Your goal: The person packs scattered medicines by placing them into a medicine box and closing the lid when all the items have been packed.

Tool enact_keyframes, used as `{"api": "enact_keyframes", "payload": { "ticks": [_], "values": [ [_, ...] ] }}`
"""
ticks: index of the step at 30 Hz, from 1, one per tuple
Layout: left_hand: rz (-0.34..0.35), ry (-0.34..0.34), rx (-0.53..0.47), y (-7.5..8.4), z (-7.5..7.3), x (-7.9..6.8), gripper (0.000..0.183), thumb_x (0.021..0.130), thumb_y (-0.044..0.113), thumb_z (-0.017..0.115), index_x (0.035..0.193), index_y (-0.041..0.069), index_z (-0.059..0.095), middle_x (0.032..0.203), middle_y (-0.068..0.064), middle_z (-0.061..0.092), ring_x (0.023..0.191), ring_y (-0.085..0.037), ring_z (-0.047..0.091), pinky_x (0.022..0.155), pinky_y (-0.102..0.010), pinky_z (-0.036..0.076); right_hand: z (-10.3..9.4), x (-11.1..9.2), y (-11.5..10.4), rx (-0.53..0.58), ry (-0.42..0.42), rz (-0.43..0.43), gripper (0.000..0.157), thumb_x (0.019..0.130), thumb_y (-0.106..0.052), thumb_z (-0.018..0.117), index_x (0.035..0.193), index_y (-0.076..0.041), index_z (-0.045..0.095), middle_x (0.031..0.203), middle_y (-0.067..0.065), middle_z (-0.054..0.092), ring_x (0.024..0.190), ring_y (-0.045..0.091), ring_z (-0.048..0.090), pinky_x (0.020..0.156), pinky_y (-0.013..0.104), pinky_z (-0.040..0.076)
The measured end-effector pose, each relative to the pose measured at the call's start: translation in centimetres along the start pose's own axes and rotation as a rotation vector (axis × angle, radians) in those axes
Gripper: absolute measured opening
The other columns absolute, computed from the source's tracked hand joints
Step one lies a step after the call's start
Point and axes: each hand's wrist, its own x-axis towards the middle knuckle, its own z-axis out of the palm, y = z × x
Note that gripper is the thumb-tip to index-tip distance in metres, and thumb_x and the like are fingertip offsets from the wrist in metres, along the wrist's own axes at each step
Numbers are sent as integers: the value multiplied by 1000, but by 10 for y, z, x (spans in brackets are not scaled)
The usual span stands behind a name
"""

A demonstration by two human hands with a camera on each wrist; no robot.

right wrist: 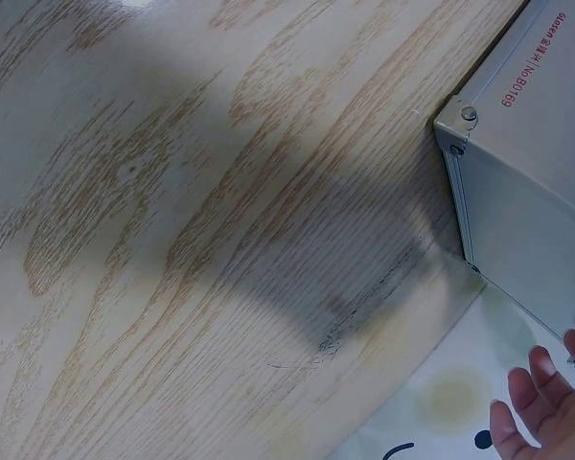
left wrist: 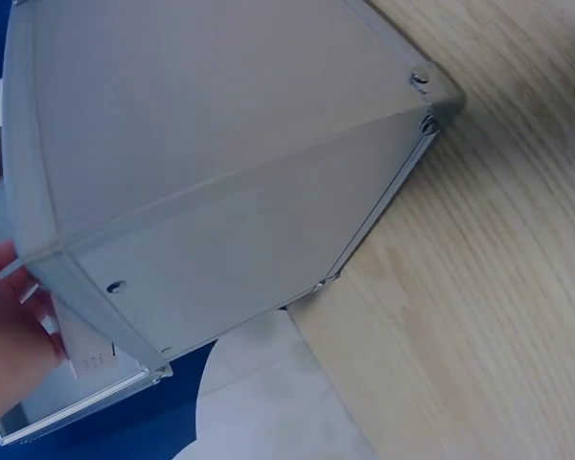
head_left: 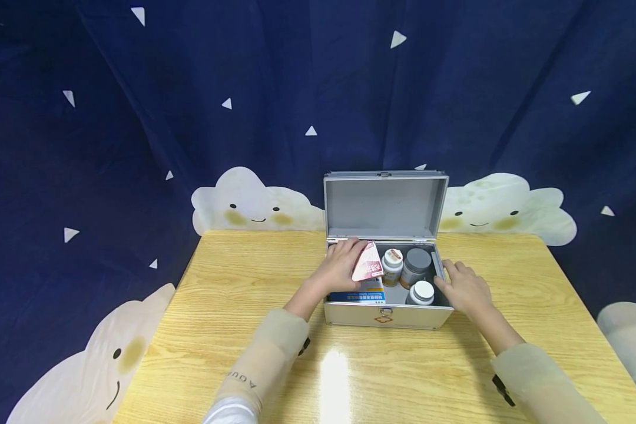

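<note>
A silver metal first-aid case (head_left: 352, 315) stands on the table with its lid (head_left: 384, 206) up. In its left half my left hand (head_left: 341, 265) grips a red-and-white medicine box (head_left: 368, 262), tilted above a blue-and-white medicine box (head_left: 365, 294). The left wrist view shows those fingers (left wrist: 43, 307) beyond the rim, beside a white carton edge (left wrist: 86, 340). My right hand (head_left: 466, 287) is at the case's right wall, thumb by the rim; its fingers (right wrist: 541, 383) are loosely extended in the right wrist view. On the case's right side stand white-capped bottles (head_left: 422, 292) and a grey-lidded jar (head_left: 416, 265).
The wooden table (head_left: 244, 265) extends to both sides of the case and in front of it. Behind it hangs a dark blue curtain (head_left: 275, 70) with white triangles and smiling clouds. The raised lid stands at the case's back edge.
</note>
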Motion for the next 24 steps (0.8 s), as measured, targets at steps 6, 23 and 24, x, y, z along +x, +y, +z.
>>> {"api": "enact_keyframes", "payload": {
  "ticks": [6, 23, 24],
  "values": [
    [30, -47, 2, 1, 5, 2, 92, 61, 29, 80, 139, 15, 34, 136, -6, 37, 122, -23, 36, 99, -41, 32, -1, 0, -1, -6, 2, 6, 51, 93, -37, 41, 130, -1, 39, 117, 29, 47, 102, 46, 47, 72, 58, 42],
    [68, -167, 65, 4, 19, 4, 94, 60, 29, 80, 140, 12, 33, 135, -4, 37, 119, -20, 37, 97, -36, 33, -2, 0, -2, 0, 1, 8, 51, 93, -36, 42, 130, -1, 39, 117, 30, 47, 102, 47, 47, 73, 59, 42],
    [70, -173, 67, 4, 19, 4, 94, 60, 28, 80, 140, 12, 33, 135, -4, 37, 119, -20, 37, 96, -35, 33, -1, 0, -2, 0, 1, 8, 51, 93, -36, 42, 130, -1, 39, 117, 30, 47, 102, 47, 47, 73, 59, 42]
  ]
}}
